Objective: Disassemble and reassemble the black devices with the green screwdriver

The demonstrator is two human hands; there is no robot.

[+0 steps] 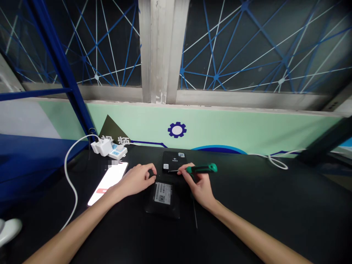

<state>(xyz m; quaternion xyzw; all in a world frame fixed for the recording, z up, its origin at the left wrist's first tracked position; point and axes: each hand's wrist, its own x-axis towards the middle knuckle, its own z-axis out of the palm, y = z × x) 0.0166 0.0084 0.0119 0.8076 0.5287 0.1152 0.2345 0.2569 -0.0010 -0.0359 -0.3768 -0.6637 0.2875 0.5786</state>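
My right hand (pixel 200 187) is closed around a green-and-black screwdriver (pixel 203 168), its thin shaft pointing left across the near edge of a small black box (pixel 173 158). That box bears a white code label and a small sticker. My left hand (pixel 141 178) rests to the left, fingers curled and thumb near the index tip; anything between them is too dark to make out. Between my forearms lies a black square-cornered case part (pixel 162 209) with a white printed label. A slim metal rod (pixel 195 216) sticks out from under my right hand, its upper end hidden.
A phone (pixel 108 183) with a bright screen lies beside my left forearm. Behind it stand a white power strip (pixel 118 151) and a plugged-in charger (pixel 102 146), whose white cable (pixel 70 179) loops leftward. Another white cable (pixel 277 164) lies at the back right, by the wall.
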